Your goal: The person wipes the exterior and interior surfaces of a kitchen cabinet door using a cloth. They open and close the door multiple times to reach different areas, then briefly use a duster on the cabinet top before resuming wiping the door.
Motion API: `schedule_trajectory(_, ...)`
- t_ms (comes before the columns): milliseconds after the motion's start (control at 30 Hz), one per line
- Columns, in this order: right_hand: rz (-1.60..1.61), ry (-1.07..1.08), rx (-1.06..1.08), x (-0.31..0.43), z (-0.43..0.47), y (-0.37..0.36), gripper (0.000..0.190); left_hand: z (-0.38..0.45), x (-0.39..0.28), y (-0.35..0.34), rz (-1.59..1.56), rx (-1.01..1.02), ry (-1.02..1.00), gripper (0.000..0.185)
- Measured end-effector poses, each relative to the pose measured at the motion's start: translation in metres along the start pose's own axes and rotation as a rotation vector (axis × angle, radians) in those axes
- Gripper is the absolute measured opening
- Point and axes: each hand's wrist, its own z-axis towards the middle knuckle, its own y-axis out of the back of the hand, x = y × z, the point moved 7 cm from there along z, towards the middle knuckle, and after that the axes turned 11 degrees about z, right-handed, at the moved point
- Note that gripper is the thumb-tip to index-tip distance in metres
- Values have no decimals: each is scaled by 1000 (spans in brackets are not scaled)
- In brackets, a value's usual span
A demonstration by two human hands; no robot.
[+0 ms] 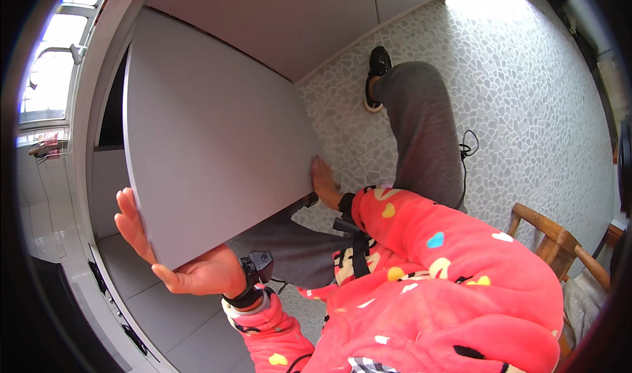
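A large flat grey panel (pixel 212 126), which looks like a cabinet door, stands in front of the cabinet opening at a slant. My left hand (pixel 192 272) supports its near lower-left corner, the palm under the edge and the fingers spread up along the side. At the panel's right edge, near the floor, my right hand (pixel 325 178) rests with its fingertips against the edge, bracing it. Black straps circle both wrists, and a small black device (pixel 260 264) sits on the left one. Whether the panel is hinged cannot be told.
Grey cabinet fronts (pixel 296 22) run along the top, beside the pebble-patterned floor (pixel 518 106). A dark opening (pixel 114 106) shows behind the panel's left edge. A wooden chair (pixel 553 235) stands at the right, and a black cable (pixel 464 166) lies by my right leg.
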Motion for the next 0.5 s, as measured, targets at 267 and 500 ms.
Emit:
schedule_trajectory(267,429,609,426,263,-96,-82,51,2,-4,2,56,-132,-1,66)
schedule_trajectory(500,338,1213,575,360,-154,-75,48,-2,-12,-7,264,-177,-125,71)
